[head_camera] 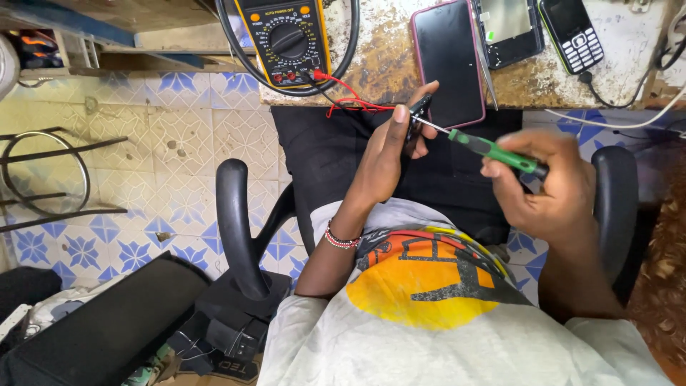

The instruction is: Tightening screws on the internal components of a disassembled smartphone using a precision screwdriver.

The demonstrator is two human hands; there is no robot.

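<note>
Left hand [386, 154] is curled around a small dark phone part [418, 114], thumb and fingers pinching it upright over the lap, just short of the bench's [386, 71] near edge. Right hand [550, 189] is closed round a green-handled screwdriver [493, 151], fingers wrapped on the black end. The driver's long axis runs from lower right up to the left, and the thin metal tip lands right on the part, so the part sits left of and a bit above the right hand. The left hand is the one nearer the bench.

On the bench: a multimeter [286, 39] at the far left with red leads [350, 100] trailing off the near edge, a pink-rimmed phone [446, 61] just behind the part, and a keypad phone [572, 32] further right.

Can't tell what the part actually is; the fingers hide most of it, and the exact tip contact is too small to make out.
</note>
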